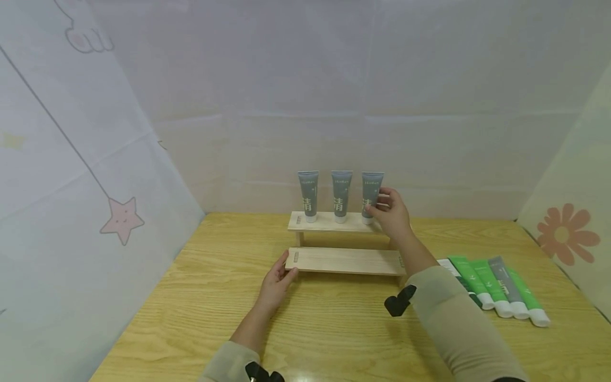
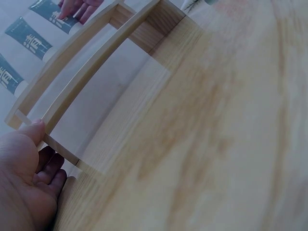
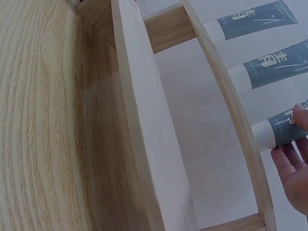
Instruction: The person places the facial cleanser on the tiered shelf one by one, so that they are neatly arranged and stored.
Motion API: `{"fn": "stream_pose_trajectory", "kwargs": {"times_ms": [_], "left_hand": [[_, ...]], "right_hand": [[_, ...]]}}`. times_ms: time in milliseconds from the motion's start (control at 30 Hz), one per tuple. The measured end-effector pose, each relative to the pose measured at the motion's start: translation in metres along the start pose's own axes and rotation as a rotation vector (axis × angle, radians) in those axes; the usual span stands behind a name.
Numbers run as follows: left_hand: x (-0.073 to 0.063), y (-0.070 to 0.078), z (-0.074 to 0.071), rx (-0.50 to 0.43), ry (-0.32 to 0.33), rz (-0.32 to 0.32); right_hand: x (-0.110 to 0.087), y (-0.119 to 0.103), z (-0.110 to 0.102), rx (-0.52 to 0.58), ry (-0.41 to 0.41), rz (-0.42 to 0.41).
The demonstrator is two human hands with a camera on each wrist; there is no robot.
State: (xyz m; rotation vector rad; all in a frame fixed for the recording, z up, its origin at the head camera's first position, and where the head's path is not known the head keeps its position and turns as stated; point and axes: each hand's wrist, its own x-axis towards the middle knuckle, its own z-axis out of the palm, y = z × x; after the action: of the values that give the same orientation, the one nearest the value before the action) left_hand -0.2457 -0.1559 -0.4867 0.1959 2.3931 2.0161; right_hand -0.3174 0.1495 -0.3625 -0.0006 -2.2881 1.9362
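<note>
The right hand (image 1: pixel 392 215) pinches a grey tube (image 1: pixel 371 188), cap down on the upper step (image 1: pixel 325 223) of a wooden rack (image 1: pixel 299 239). Two matching tubes (image 1: pixel 341 192) stand left of that hand; more tubes (image 1: pixel 507 281) lie to its right, on the table (image 1: pixel 191 318). The left hand (image 1: pixel 276 284) grips the end of the lower step (image 1: pixel 346 261). This looks like placing; the next move likely calls for letting go without tipping the tube.
</note>
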Motion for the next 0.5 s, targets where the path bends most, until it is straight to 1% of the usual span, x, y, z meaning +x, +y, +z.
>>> {"fn": "stream_pose_trajectory", "kwargs": {"times_ms": [333, 500], "left_hand": [[0.0006, -0.0005, 0.0004, -0.006, -0.001, -0.007], [0.0018, -0.0016, -0.0002, -0.008, 0.002, -0.002]], "right_hand": [[-0.0017, 0.0024, 0.0003, 0.006, -0.008, -0.025], [-0.0031, 0.006, -0.0017, 0.03, -0.001, -0.024]]}}
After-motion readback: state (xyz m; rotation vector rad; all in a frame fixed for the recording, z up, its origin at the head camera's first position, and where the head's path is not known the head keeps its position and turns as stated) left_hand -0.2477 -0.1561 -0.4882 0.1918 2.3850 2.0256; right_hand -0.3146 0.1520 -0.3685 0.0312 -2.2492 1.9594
